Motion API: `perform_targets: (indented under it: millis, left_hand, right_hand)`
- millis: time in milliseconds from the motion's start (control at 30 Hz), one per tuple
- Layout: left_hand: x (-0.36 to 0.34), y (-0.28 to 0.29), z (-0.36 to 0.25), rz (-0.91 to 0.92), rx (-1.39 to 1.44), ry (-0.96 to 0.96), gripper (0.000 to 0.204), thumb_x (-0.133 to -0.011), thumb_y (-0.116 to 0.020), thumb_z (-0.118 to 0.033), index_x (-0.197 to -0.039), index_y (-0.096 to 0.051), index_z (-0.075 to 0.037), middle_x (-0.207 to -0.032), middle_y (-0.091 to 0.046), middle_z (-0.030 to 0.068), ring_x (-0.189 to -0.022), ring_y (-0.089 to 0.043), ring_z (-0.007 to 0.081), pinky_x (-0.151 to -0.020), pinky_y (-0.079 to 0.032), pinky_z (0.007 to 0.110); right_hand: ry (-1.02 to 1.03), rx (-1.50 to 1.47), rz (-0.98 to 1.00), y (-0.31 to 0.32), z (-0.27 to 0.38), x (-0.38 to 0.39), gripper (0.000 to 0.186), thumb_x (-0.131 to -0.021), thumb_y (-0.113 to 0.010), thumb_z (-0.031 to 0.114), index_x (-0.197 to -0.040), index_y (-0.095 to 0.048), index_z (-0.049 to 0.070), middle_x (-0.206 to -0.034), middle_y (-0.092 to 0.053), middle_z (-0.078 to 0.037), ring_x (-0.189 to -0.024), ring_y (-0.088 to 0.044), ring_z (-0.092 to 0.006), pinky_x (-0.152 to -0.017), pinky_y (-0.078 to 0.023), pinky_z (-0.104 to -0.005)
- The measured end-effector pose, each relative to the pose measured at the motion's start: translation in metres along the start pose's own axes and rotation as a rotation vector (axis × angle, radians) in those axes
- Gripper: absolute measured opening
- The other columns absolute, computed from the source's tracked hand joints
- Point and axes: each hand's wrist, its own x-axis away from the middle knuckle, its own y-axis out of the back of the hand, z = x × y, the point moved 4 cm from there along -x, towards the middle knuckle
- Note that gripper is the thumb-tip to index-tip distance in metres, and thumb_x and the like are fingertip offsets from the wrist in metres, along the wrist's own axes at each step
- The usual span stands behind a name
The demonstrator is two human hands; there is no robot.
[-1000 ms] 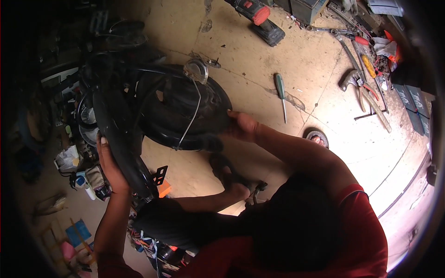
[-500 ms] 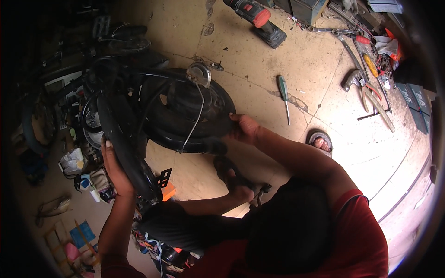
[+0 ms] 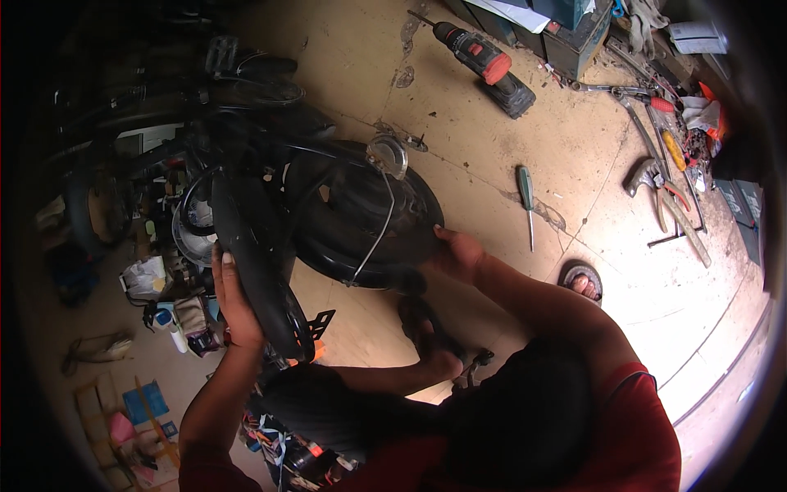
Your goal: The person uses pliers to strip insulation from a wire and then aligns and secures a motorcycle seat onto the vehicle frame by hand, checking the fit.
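My left hand presses along the outer side of a long black curved fender-like part, its fingers straight and together, with a small black slotted bracket near its lower end. My right hand grips the rim of a thick black wheel that lies tilted amid a dark frame with tubes. A round silvery part sits at the wheel's upper side, with a thin bent metal rod running down from it. The area behind the wheel is dark and hard to make out.
On the tiled floor lie a green-handled screwdriver, a red-and-black drill, wrenches and a hammer. Grey boxes stand at the back. Clutter lines the left. My sandalled foot rests right of the wheel.
The whole view has shifted, so the wheel, tools and floor appear lower and further right. Both my hands keep their places on the black parts.
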Motion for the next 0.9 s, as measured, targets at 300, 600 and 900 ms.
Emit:
perform_targets:
  millis: [300,600,900]
  left_hand:
    - [0.005,-0.012,-0.015,-0.090,-0.058,-0.083,0.058,-0.116,-0.049,-0.036,-0.161,-0.039,-0.002,-0.141,-0.062,0.0133,-0.122,-0.063,0.0191,-0.106,-0.052,0.033]
    - [0.009,-0.014,-0.013,-0.098,0.054,-0.015,0.059,-0.115,-0.051,-0.033,-0.164,-0.036,-0.003,-0.146,-0.060,0.0140,-0.124,-0.064,0.0200,-0.105,-0.053,0.033]
    - [0.008,-0.012,-0.010,-0.130,-0.017,0.000,0.066,-0.115,-0.049,-0.041,-0.168,-0.032,-0.005,-0.150,-0.058,0.0134,-0.129,-0.062,0.0209,-0.108,-0.051,0.033]
  right_hand:
    - [-0.061,0.050,0.018,-0.011,-0.008,0.009,0.054,-0.116,-0.047,0.037,-0.154,-0.047,-0.001,-0.154,-0.060,-0.019,-0.139,-0.060,-0.0345,-0.122,-0.045,-0.0476]
    - [-0.099,0.102,0.043,-0.012,-0.007,0.010,0.051,-0.114,-0.054,0.039,-0.149,-0.052,0.002,-0.148,-0.065,-0.016,-0.132,-0.065,-0.0310,-0.116,-0.051,-0.0461]
    - [-0.090,0.102,0.020,-0.007,-0.005,0.014,0.052,-0.111,-0.061,0.042,-0.146,-0.056,0.004,-0.140,-0.070,-0.014,-0.123,-0.070,-0.0298,-0.109,-0.056,-0.0438]
